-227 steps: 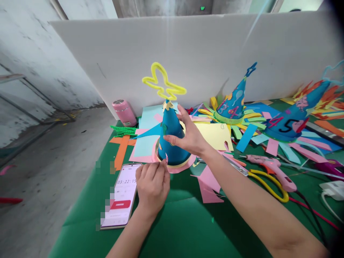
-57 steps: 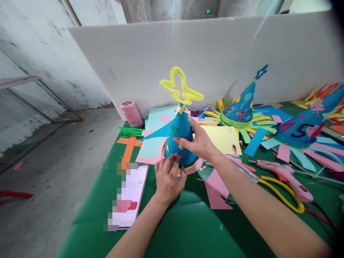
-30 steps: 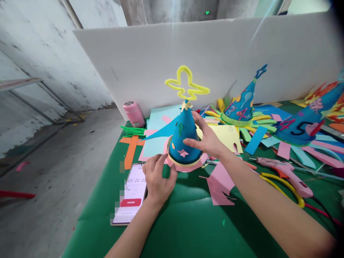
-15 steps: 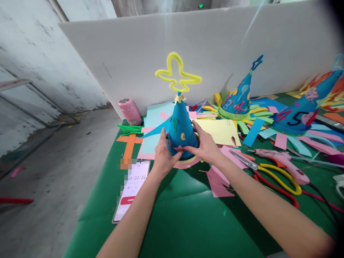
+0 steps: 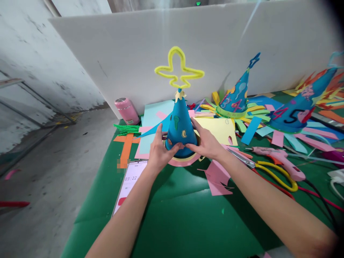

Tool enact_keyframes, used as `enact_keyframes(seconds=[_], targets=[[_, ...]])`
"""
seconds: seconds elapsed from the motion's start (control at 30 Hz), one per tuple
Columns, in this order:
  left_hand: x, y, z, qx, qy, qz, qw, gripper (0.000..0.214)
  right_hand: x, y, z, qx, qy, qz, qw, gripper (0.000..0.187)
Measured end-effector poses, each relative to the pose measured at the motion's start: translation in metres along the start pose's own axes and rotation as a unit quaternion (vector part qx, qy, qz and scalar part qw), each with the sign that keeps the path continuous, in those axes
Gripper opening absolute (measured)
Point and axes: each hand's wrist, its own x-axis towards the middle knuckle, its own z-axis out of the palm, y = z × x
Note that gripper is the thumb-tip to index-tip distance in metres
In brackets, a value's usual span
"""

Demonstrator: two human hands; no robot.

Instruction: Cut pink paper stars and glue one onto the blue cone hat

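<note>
A blue paper cone hat (image 5: 179, 123) stands upright in front of me, with small cut-out shapes stuck on its side. At its tip is a yellow pipe-cleaner star (image 5: 178, 68) above a pale paper collar. My left hand (image 5: 161, 150) wraps the lower left of the cone, and my right hand (image 5: 205, 141) holds its lower right. Both thumbs press on a small pink piece at the front near the base. Under the cone lies a pink and cream paper ring (image 5: 182, 163). Fingers behind the cone are partly hidden.
To the right lie scissors (image 5: 274, 173), a pink glue gun (image 5: 279, 157) and pink paper scraps (image 5: 217, 179). Two decorated cone hats stand farther back, one here (image 5: 235, 96). A phone (image 5: 129, 186), green pipe cleaners (image 5: 126, 129) and a pink bottle (image 5: 127, 111) are at the left.
The view has shifted slightly, and the cone with its star appears a little more upright. Both hands keep their hold on the cone.
</note>
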Motion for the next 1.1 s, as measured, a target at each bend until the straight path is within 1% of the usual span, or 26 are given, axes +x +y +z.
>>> enact_keyframes(seconds=[0.1, 0.2, 0.27, 0.37, 0.43, 0.6, 0.67, 0.8, 0.87, 1.0, 1.07, 1.1], targets=[[0.001, -0.003, -0.001, 0.002, -0.007, 0.019, 1.0, 0.083, -0.003, -0.002, 0.002, 0.001, -0.005, -0.001, 1.0, 0.092], [-0.001, -0.007, -0.003, -0.005, -0.019, 0.04, 0.999, 0.078, -0.007, -0.004, 0.009, -0.016, 0.012, 0.019, 1.0, 0.1], [-0.002, -0.009, -0.004, -0.011, -0.027, 0.055, 0.998, 0.074, -0.009, -0.005, 0.015, -0.027, 0.028, 0.034, 0.999, 0.1], [-0.003, -0.011, -0.005, -0.002, -0.033, 0.067, 0.997, 0.079, -0.009, -0.003, 0.02, -0.034, 0.032, 0.036, 0.998, 0.097], [-0.003, -0.013, -0.005, 0.009, -0.036, 0.067, 0.997, 0.082, -0.009, 0.0, 0.019, -0.034, 0.022, 0.03, 0.999, 0.098], [-0.002, -0.015, -0.008, -0.012, -0.06, 0.051, 0.997, 0.077, -0.007, 0.003, 0.011, -0.021, -0.003, 0.009, 1.0, 0.1], [-0.001, -0.014, -0.01, -0.018, -0.072, 0.041, 0.996, 0.076, -0.006, 0.0, 0.01, -0.014, 0.001, 0.012, 1.0, 0.097], [-0.001, -0.011, -0.011, -0.014, -0.082, 0.033, 0.996, 0.075, -0.003, -0.008, 0.014, -0.012, 0.035, 0.036, 0.999, 0.087], [-0.001, -0.009, -0.011, -0.011, -0.079, 0.034, 0.996, 0.073, -0.002, -0.009, 0.015, -0.012, 0.042, 0.042, 0.998, 0.085], [-0.003, -0.008, -0.014, -0.013, -0.066, 0.038, 0.997, 0.065, -0.008, -0.004, 0.014, 0.002, 0.03, 0.04, 0.999, 0.084], [-0.007, -0.006, -0.017, -0.014, -0.032, 0.026, 0.999, 0.059, -0.013, 0.0, 0.013, 0.01, 0.044, 0.049, 0.998, 0.081], [-0.009, -0.005, -0.019, -0.015, 0.003, 0.016, 1.0, 0.055, -0.016, 0.001, 0.012, 0.013, 0.057, 0.054, 0.997, 0.079]])
